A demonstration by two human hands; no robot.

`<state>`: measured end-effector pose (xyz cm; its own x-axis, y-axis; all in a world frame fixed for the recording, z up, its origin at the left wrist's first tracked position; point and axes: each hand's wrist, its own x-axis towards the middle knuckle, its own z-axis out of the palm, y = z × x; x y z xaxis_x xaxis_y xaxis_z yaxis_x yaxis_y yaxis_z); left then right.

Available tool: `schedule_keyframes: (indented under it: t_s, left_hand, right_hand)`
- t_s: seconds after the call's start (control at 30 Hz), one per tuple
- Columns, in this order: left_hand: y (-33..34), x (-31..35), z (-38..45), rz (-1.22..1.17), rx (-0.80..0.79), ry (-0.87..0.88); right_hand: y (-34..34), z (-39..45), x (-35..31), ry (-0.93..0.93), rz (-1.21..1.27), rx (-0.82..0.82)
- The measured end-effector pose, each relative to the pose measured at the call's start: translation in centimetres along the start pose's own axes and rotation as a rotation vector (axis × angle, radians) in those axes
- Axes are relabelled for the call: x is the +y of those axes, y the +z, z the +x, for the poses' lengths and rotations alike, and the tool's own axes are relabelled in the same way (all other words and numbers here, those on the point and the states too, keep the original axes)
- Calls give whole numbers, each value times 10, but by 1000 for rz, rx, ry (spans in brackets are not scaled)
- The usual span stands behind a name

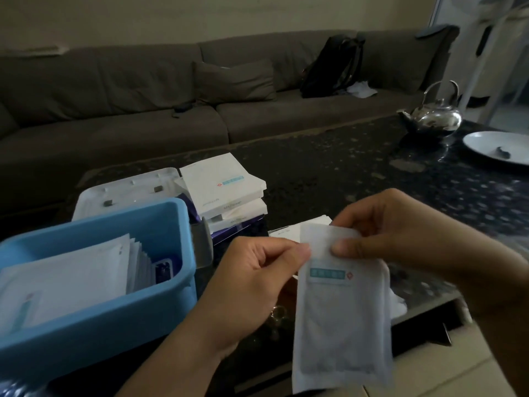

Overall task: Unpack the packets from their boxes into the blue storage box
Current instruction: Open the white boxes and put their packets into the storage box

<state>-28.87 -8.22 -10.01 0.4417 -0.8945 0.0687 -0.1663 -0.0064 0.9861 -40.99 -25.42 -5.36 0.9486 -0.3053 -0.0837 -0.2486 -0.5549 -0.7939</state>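
Observation:
A white packet (342, 319) with a teal label hangs upright in front of me. My left hand (252, 279) pinches its top left edge and my right hand (400, 233) pinches its top right corner. To the left stands the blue storage box (160, 308), with several white packets (68, 282) lying in it. Behind it is a stack of white and purple boxes (226, 193). Another white box (286, 232) lies partly hidden behind my hands.
A white lid (126, 190) lies behind the blue storage box on the dark speckled table (343, 161). A metal kettle (435, 116) and a white plate (498, 147) stand at the far right. A grey sofa (143, 90) runs along the back.

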Motion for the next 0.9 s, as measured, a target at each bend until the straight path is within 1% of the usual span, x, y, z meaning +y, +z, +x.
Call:
schedule_keyframes:
  t_s: [0.07,0.1,0.13,0.17,0.2,0.23,0.27,0.3,0.37,0.43,0.5,0.53,0.6,0.63,0.7,0.8,0.83,0.9]
  left_hand:
    - [-4,3,-3,-50,68,-41]
    - [-6,5,-5,-75,108,-49]
    - [-9,7,-7,-109,154,-55]
    - [-12,10,-8,-150,206,-52]
    - [-15,13,-10,-202,259,-47]
    - [-18,16,-11,-253,318,-37]
    - [-21,21,-13,-305,376,-25]
    - [-24,24,-14,-350,434,-13]
    - [-29,29,-16,-445,537,3]
    - [-34,32,-18,-516,618,20]
    - [-38,33,-22,-557,652,41]
    - [-41,34,-25,-575,651,49]
    - [-49,34,-32,-590,628,56]
    - [-56,33,-37,-585,610,54]
    - [-72,34,-46,-536,581,36]
    - [-99,37,-61,-451,581,-2]
    - [-107,39,-66,-454,569,-4]
    - [-123,41,-76,-543,559,0]
  right_hand:
    - [6,5,-5,-2,56,65]
    - [10,8,-6,-16,78,140]
    - [15,11,-5,-16,105,254]
    - [20,14,-3,-6,176,374]
    - [26,15,-1,27,297,468]
    - [32,16,0,60,442,503]
    - [37,17,0,104,581,486]
    - [43,16,2,142,706,430]
    - [53,13,-1,185,938,261]
    - [63,12,-6,114,1078,68]
    - [71,13,-11,26,1040,9]
    - [72,15,-12,17,1010,27]
    - [75,18,-20,20,970,78]
    - [76,18,-23,9,954,77]
    - [77,18,-33,-1,914,38]
    - [79,23,-54,31,872,-2]
    - [79,27,-61,33,864,-10]
    - [84,37,-78,21,860,-16]
